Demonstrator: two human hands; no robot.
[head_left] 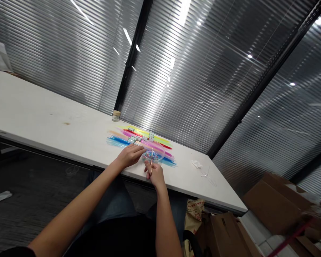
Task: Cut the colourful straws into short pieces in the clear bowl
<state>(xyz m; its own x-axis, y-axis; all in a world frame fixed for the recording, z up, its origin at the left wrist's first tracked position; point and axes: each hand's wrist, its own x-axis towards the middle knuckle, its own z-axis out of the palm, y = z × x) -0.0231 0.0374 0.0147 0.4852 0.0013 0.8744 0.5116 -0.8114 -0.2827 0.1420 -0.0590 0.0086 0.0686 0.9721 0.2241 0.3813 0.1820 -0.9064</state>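
The scissors [152,161] stand upright over the clear bowl [164,152], blades pointing away from the person, with small coloured bits [149,156] lying below them in the bowl. The likeliest trouble is a nip: the fingertips of the left hand [131,155] are just beside the blades, so a small drift of either wrist could bring skin between them. Snipped bits might also spring over the rim, and since the bowl sits near the front edge of the counter [56,103], a knock from a forearm could tip it.

The right hand [155,173] is closed around the scissors' handles. The left has its fingers bent and drawn towards each other at the bowl's rim — whether a thin strip is pinched there, I can't tell at this size.

Farther out, bundles of coloured strips [137,134] lie behind and either side of the bowl — a lidded jar [116,115] stands beyond them.
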